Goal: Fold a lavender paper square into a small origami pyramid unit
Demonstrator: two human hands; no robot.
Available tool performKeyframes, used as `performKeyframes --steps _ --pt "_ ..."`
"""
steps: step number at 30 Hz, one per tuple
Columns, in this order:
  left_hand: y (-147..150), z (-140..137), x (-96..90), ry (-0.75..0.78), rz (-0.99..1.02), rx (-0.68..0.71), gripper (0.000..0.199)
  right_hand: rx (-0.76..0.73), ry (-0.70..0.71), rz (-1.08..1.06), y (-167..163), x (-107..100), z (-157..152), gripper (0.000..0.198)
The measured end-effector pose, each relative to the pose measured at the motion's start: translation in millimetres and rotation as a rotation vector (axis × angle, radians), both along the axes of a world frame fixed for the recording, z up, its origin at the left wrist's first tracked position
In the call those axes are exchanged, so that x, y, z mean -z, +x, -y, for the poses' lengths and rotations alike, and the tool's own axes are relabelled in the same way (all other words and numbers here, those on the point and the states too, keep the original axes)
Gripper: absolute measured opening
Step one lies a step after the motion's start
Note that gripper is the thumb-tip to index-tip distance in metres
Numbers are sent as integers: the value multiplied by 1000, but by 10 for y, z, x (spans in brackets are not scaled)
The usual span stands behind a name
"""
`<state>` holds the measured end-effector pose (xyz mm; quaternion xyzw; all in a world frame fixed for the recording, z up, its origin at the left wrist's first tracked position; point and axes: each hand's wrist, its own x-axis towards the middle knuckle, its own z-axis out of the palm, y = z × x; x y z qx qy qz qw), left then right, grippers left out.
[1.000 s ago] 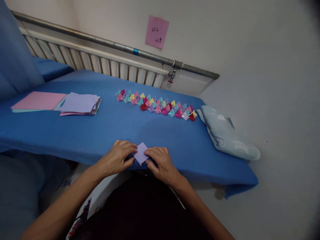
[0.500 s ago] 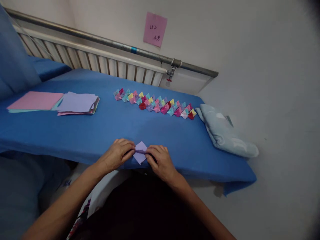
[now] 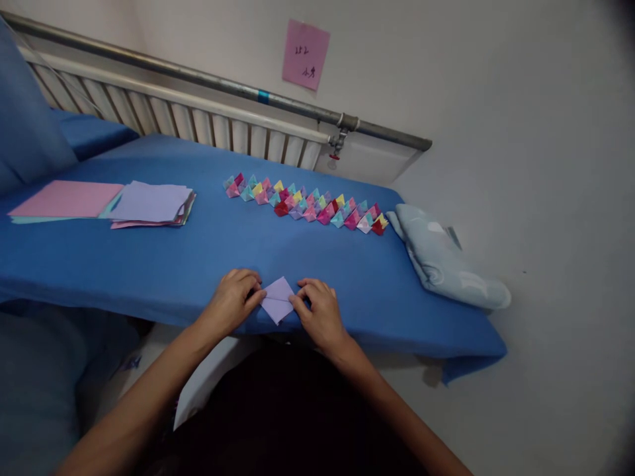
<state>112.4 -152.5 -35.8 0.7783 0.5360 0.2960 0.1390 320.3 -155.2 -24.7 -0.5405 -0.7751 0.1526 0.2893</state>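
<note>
Left hand [image 3: 232, 299] and right hand [image 3: 321, 314] have thumbs on opposite corners of a small lavender folded-paper diamond [image 3: 278, 301], blue cloth [image 3: 208, 254] underneath; can't really tell if either's pinching.

The left hand [image 3: 232, 301], right hand [image 3: 321, 314] and 2 forearms [image 3: 157, 380] are bare; a near-black garment [image 3: 292, 410] covers the torso, details lost in shadow.

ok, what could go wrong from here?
The purple paper could shift: the left hand and right hand touch it only at its side corners. It lies near the front edge of the blue cloth and might slip off. The folded blanket sits near the paper pieces; bumping it could scatter them.
</note>
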Motion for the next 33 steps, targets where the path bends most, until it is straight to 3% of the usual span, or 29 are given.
performKeyframes --steps 17,21,24,28,33 --pt "-23 -44 -198 -207 -132 -97 14 25 -6 -20 -2 1 -36 21" --pt "61 73 -257 -63 -213 -153 11 21 -5 -23 -1 5 -42 20" --pt "272 211 -247 118 -164 0 24 23 0 -12 4 19 -47 20" --pt "456 338 -205 100 -296 107 31 15 6 -1 3 26 -46 20" --pt "262 405 -162 107 -409 108 40 33 -31 -1 16 -13 -46 18"
